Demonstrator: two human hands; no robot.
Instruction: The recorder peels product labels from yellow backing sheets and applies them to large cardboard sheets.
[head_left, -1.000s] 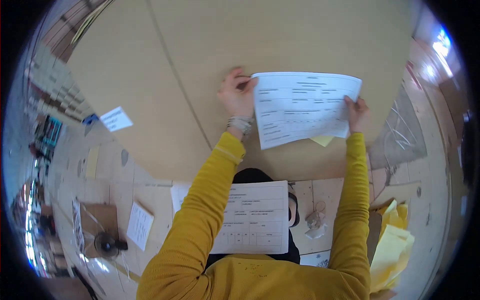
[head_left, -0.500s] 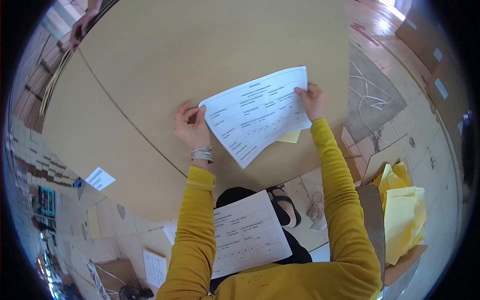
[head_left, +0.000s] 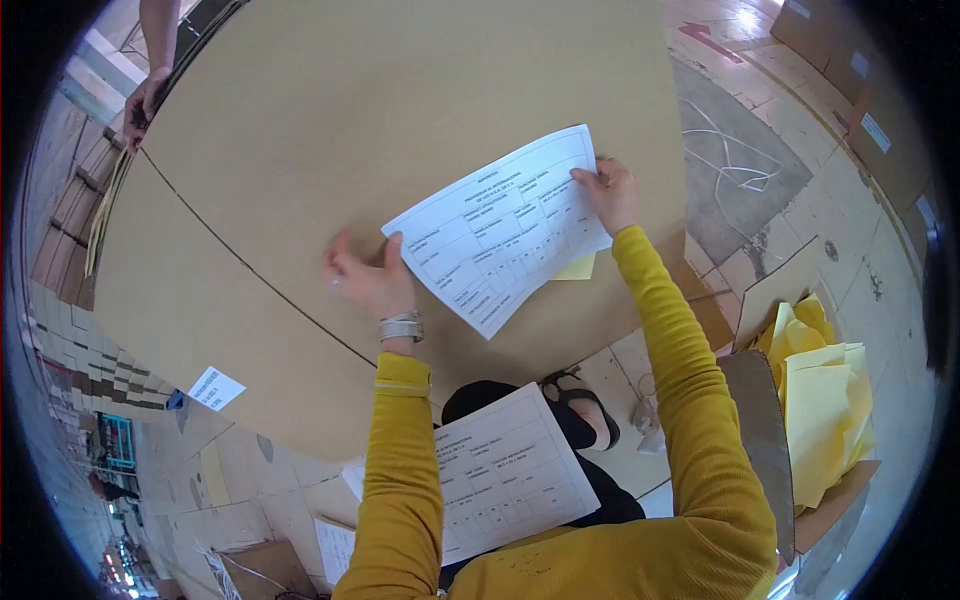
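Your left hand (head_left: 372,285) is spreading its blurred fingers, with the thumb resting at the left corner of the white rectangular printed paper sheet (head_left: 495,230). Your right hand (head_left: 612,195) appears to be pinching that sheet's right edge between thumb and fingers. The sheet is lying bowed and slanted over the large flat tan cardboard panel (head_left: 400,100), partly covering a small yellow paper piece (head_left: 575,268).

With only 1 hand closing on the sheet, you are risking its left corner slipping free or curling. Uneven pressure could be creasing the bowed lower edge, and dragging could be shifting the yellow piece. On your lap, the white stack of printed paper sheets (head_left: 515,470) is sitting tilted; a moving knee could be sending it sliding.

At the panel's far left edge, another person's bare hand (head_left: 145,108) is resting, and a tug there could be jolting your work. Beside your right arm, an open brown cardboard box (head_left: 755,440) full of crumpled yellow papers (head_left: 830,420) is standing, limiting your elbow's room. A white rectangular label (head_left: 216,389) is lying at the panel's lower left, well apart from your hands.
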